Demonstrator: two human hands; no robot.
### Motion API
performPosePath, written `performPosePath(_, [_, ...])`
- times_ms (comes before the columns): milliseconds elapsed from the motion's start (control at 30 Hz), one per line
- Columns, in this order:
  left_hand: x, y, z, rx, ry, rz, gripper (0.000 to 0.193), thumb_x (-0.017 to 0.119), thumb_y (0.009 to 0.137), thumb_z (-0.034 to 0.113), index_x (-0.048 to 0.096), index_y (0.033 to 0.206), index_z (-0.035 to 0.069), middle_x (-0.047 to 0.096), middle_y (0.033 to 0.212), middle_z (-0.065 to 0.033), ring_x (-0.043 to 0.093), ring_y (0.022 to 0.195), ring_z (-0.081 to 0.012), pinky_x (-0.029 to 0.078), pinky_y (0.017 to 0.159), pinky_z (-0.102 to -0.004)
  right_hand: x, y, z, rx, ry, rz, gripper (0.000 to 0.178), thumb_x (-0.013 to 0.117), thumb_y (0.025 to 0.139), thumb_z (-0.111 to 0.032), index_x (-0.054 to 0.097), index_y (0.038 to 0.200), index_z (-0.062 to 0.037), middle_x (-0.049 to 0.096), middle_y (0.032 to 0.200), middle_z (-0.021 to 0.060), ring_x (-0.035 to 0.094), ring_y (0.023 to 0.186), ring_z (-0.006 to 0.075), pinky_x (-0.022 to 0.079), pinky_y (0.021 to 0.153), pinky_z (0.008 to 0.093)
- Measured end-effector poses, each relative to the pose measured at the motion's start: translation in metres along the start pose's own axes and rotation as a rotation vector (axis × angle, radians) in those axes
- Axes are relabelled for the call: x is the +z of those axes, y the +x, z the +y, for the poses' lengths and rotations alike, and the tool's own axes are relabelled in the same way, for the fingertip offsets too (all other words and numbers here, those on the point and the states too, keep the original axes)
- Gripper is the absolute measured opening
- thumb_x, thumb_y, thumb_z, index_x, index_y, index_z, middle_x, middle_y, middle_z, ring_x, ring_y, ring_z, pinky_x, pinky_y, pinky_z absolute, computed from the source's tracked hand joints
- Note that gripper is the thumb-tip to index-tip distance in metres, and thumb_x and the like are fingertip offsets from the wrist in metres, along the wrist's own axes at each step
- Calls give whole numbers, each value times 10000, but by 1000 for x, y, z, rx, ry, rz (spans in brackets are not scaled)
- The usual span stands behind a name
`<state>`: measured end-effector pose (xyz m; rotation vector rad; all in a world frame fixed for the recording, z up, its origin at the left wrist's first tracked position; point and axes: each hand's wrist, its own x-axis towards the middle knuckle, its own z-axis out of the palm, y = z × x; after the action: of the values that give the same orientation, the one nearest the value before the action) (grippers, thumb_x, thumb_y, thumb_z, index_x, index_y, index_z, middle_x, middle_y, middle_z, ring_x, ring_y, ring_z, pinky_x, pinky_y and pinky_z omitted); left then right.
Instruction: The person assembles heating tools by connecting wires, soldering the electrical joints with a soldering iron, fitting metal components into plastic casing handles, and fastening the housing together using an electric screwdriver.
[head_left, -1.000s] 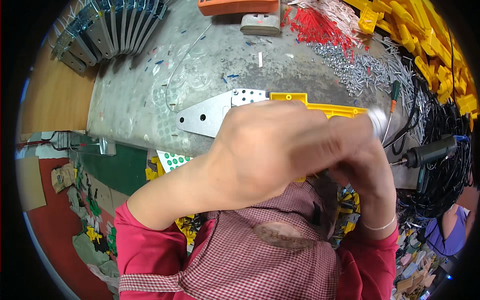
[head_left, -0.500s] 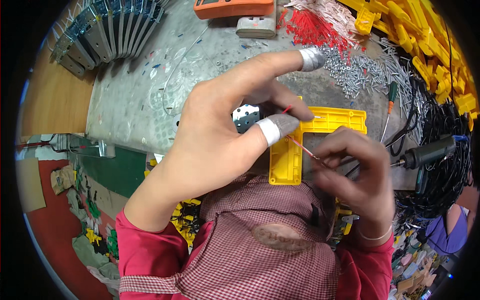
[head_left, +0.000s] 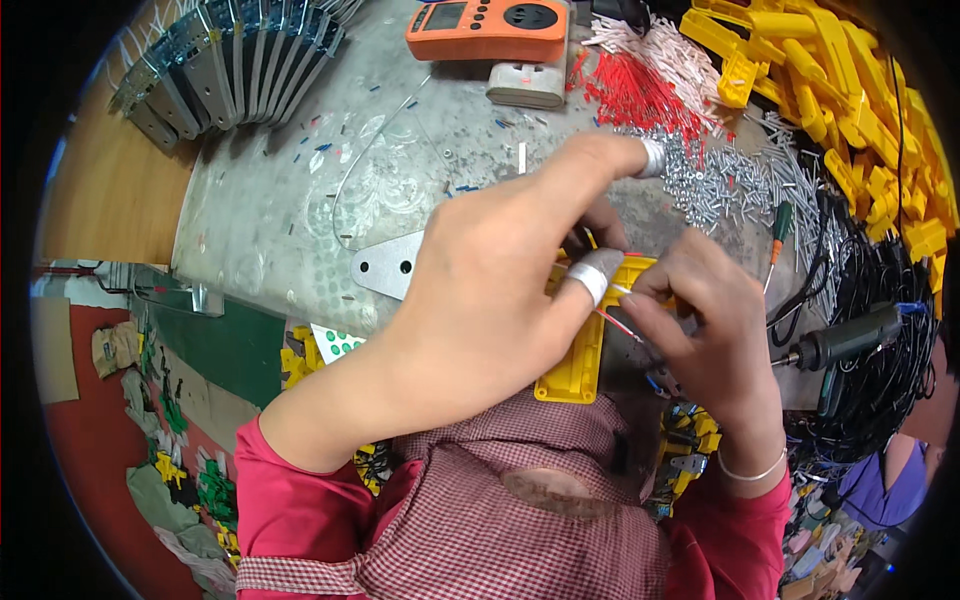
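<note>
A yellow T-shaped plastic housing (head_left: pixel 570 378) lies open-side up at the bench's near edge, partly hidden by my hands. My left hand (head_left: pixel 505 275), with white and grey tape on thumb and forefinger, bends over it and pinches thin wires between thumb and a finger. A red-and-white wire (head_left: pixel 622 326) runs out below that thumb toward my right hand. With thumb and forefinger my right hand (head_left: pixel 705 305) grips the end of a thin white wire (head_left: pixel 621 289) over the housing's right arm. Beside my left wrist a flat grey metal plate (head_left: pixel 385 266) with holes shows.
An orange multimeter (head_left: pixel 487 35) and a white socket block (head_left: pixel 527 85) stand at the back. Red and white sleeves (head_left: pixel 640 90), screws (head_left: pixel 745 180) and yellow housings (head_left: pixel 820 70) are heaped right. A screwdriver (head_left: pixel 780 228), power driver (head_left: pixel 850 335) and black cables (head_left: pixel 890 385) lie nearer.
My right hand has moved up and in, close to my left thumb, and now pinches the white wire. In the picture, the bench and housing sit slightly lower.
</note>
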<state>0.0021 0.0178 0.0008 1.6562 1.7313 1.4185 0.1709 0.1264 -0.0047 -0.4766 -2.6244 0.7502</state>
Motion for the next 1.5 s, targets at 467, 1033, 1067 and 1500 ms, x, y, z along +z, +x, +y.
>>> performPosePath(467, [4,7,7,-98,-55,-89,489,581,763,-84,448,1220,29,612,835,-64,617,779,-136,510,750,-283,0,1,-5,-39,13,311,140,713,717,6,669,847,-20,562,732,87,565,613,206,463,553,292])
performPosePath(1033, [-1,1,3,119,48,-77,547,633,739,-83,473,1251,26,643,823,-94,657,756,-183,513,710,-296,-18,-37,-25,-42,98,55,362,805,619,-77,615,926,-60,621,940,90,607,847,225,484,679,304])
performPosePath(1067, [0,1,4,93,35,-97,552,633,742,-80,468,1257,27,643,823,-93,657,756,-179,511,716,-296,-12,-43,-22,-92,30,164,336,800,648,-79,611,924,-51,623,909,93,610,806,223,487,666,312])
performPosePath(1500, [0,0,1,0,-111,-173,556,631,754,-61,463,1276,31,627,820,-79,634,773,-152,502,731,-297,16,-25,-21,429,812,281,119,684,850,-22,637,940,41,634,802,13,561,675,36,467,615,180])
